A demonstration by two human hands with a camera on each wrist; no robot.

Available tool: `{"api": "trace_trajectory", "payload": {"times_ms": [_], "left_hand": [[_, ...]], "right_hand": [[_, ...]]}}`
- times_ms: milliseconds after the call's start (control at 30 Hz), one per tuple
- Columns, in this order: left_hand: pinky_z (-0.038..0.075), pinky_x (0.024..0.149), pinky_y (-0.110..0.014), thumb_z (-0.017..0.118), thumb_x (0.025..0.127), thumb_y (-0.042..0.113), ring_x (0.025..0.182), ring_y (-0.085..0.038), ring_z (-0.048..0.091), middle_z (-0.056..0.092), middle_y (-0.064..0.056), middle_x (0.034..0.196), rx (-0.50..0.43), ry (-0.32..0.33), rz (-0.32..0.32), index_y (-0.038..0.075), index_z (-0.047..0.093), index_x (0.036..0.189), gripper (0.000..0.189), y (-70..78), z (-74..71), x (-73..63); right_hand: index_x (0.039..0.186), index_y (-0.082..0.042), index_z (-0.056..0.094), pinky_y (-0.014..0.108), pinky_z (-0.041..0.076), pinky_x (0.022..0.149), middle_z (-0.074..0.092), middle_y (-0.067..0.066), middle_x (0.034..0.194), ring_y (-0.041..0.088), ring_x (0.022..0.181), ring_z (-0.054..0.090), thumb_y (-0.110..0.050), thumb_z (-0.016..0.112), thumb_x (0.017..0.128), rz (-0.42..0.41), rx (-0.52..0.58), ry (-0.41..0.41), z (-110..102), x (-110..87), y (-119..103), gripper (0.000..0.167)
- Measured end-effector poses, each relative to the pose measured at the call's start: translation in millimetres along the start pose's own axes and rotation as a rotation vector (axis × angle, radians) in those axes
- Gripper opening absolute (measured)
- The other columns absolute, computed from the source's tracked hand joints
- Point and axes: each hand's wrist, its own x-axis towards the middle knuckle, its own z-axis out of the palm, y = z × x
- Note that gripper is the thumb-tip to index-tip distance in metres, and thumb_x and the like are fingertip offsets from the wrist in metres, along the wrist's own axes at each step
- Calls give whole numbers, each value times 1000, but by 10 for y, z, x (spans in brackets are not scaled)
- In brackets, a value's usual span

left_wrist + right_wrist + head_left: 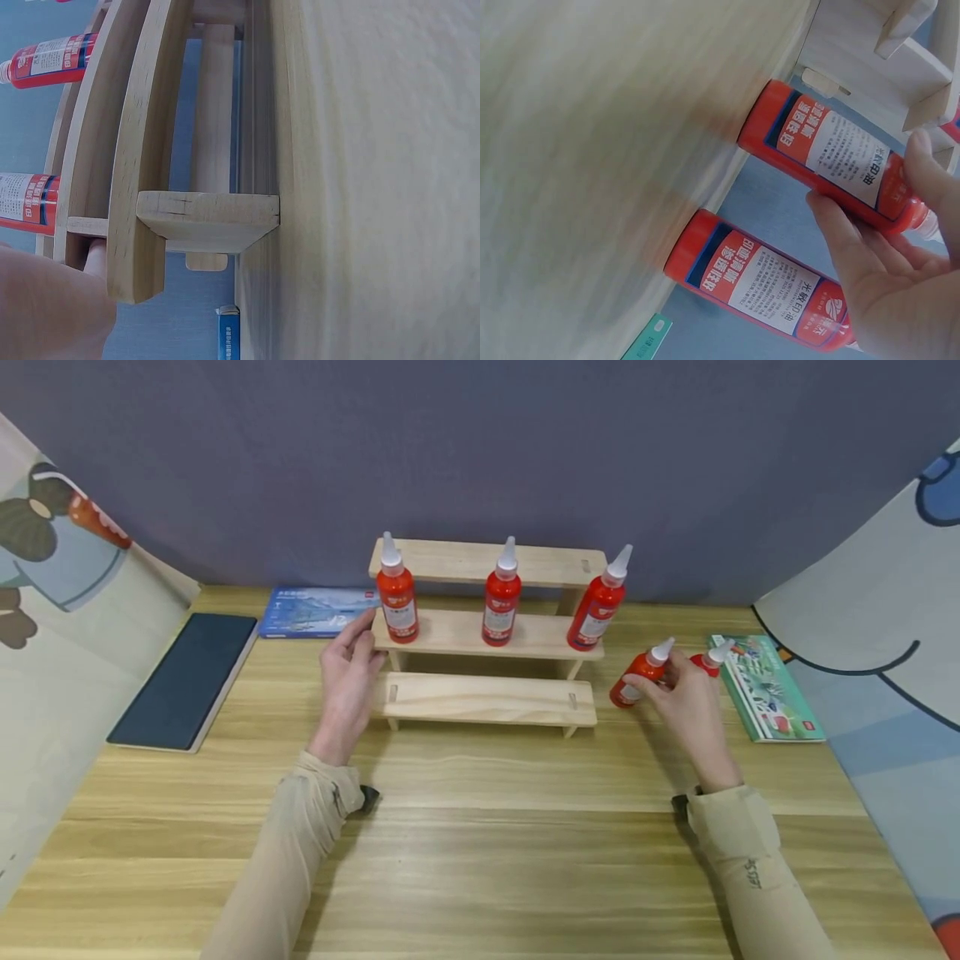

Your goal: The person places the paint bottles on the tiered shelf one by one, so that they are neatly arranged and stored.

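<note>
A three-tier wooden stand (491, 700) is set against the back wall. Along its middle tier are three red ink bottles with white nozzle caps: a left bottle (397, 603), a centre bottle (500, 607) and a right bottle (597, 612). My left hand (348, 681) holds the left end of that tier; its fingertips are partly hidden. To the right of the stand, my right hand (686, 706) grips another red ink bottle (829, 154) between thumb and fingers, near its top. Just beyond that hand is one more red bottle (757, 281), partly covered in the head view.
A dark tablet-like slab (183, 683) lies at the left of the wooden table (480, 860). A blue box (318, 612) lies behind my left hand. On the right is a green book or box (768, 689). A grey-blue wall (480, 452) closes off the back.
</note>
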Motion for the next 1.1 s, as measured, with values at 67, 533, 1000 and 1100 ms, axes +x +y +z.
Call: {"api": "trace_trajectory", "payload": {"times_ms": [67,533,1000,1100], "left_hand": [[50,111,-29,41,115,2,140,-24,52,44,-19,165,2,0,-1,-2,43,160,45,-3,0,1],[48,113,-29,41,115,3,139,-24,53,43,-19,165,9,-5,-3,-1,43,160,45,6,1,9],[53,105,-25,42,115,4,106,-13,58,45,-17,164,19,4,-3,-1,44,160,45,-2,-9,-2],[52,106,-26,41,115,4,107,-13,58,45,-17,164,17,3,-3,-1,44,160,45,0,-4,-3]], "right_hand": [[113,7,66,12,39,57,74,26,99,29,76,58,-14,89,91,-5,-4,6,0,-3,-1,39],[109,9,66,2,39,60,75,31,101,40,83,73,-13,90,89,-30,-9,29,-9,-1,11,39],[107,8,67,3,39,58,75,29,96,40,79,74,-16,92,88,-50,-14,49,-40,-29,-46,39],[106,8,67,5,39,56,75,29,95,39,77,74,-17,92,88,-51,-20,48,-60,-37,-72,39]]}}
